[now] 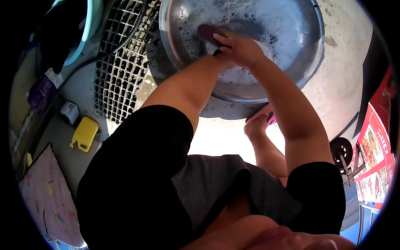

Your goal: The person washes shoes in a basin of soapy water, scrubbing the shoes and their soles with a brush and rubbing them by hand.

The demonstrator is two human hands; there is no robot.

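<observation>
Both my hands are over a round metal basin of sudsy water. My right hand is closed around a dark maroon, round-ended oblong thing; its exact kind does not show. My left hand is at the same spot, mostly hidden under my right hand and wrist, so its fingers cannot be seen. A dark band shows by the left wrist. Something white lies in the water just right of my right hand, partly covered by it. Foam floats across much of the water.
Left of the basin lies a dark grid mat, crossed by a black hose. A turquoise tub holds dark cloth. Nearby are a yellow jug and a purple packet. A small wheel stands at right, near a red printed sign.
</observation>
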